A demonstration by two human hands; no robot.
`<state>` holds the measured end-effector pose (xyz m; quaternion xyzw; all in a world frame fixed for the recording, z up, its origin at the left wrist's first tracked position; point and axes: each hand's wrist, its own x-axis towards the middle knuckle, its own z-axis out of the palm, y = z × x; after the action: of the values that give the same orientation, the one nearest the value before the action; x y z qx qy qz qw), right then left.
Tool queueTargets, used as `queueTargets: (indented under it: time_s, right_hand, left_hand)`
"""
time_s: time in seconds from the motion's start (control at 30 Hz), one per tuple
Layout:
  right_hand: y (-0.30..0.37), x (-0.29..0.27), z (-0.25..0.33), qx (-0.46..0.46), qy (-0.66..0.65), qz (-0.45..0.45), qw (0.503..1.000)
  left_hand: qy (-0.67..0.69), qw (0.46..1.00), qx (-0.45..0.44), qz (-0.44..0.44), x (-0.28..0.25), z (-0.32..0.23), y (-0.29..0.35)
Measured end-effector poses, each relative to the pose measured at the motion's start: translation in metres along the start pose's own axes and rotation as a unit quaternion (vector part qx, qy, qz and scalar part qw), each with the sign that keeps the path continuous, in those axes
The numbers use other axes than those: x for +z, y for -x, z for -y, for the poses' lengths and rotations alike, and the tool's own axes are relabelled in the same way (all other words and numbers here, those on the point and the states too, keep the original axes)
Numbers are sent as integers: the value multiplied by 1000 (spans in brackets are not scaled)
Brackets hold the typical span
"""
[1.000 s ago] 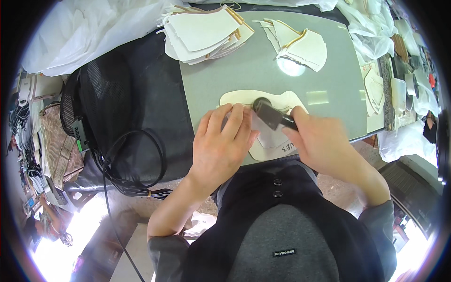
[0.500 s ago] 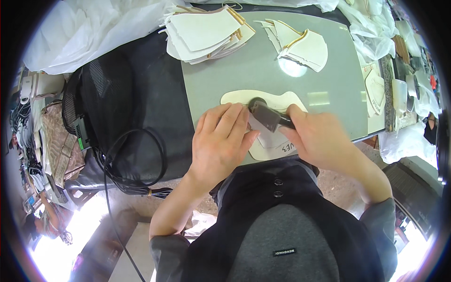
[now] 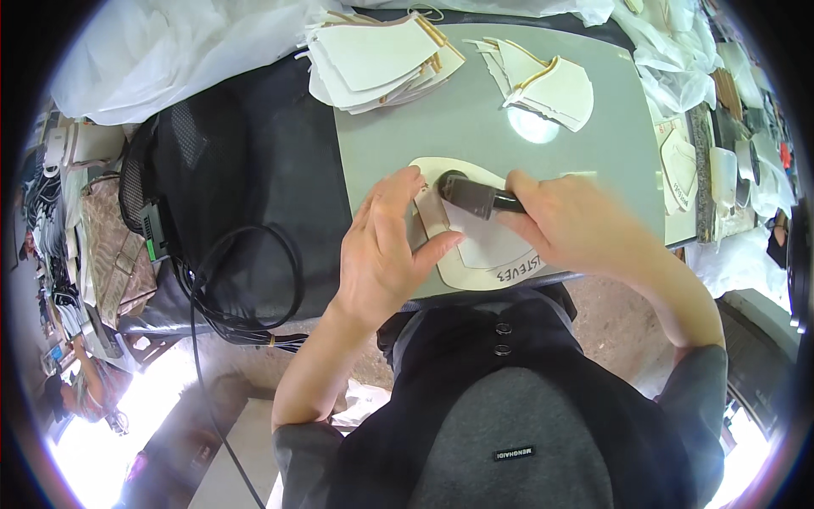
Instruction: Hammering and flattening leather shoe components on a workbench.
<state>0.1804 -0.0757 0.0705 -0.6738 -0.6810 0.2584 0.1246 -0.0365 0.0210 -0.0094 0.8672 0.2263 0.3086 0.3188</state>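
Observation:
My right hand (image 3: 566,219) is closed round the black handle of a hammer (image 3: 468,195), whose dark head is over the upper part of a cream pattern board (image 3: 462,276). A white shaped piece (image 3: 492,248) with a thin outline lies on the board, partly under the hammer. My left hand (image 3: 380,246) is at the board's left side, fingers bent and thumb stretched apart toward the white piece. It seems to hold nothing; some of its fingertips are hard to make out.
On the grey work board (image 3: 390,144) lie a large stack of white cut pieces (image 3: 377,59) and a smaller stack (image 3: 555,89). A black mesh-covered bag (image 3: 199,178) and looped black cable (image 3: 292,280) are at the left. White plastic (image 3: 161,59) covers the back left.
My left hand has lifted back and left, opening its fingers and uncovering more of the pattern board. The hammer has shifted slightly left, and the board appears slightly turned.

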Motion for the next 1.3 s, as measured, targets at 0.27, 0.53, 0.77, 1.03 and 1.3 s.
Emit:
queueTargets:
  time_s: [0.27, 0.53, 0.77, 1.03, 1.3]
  right_hand:
    - [5, -3, 2, 13, 16, 30, 999]
    - [33, -2, 0, 47, -115, -98, 987]
    - [62, -6, 9, 86, -12, 2, 996]
    - [90, 19, -6, 82, 7, 3, 997]
    - [94, 35, -17, 96, -67, -47, 992]
  left_hand:
    - [38, 997, -22, 57, -8, 8, -6]
    - [22, 995, -10, 93, -13, 9, -10]
    - [28, 987, -34, 155, -18, 13, -18]
    - [25, 985, -24, 171, -20, 15, -22]
    - [-69, 997, -13, 44, -20, -16, -7]
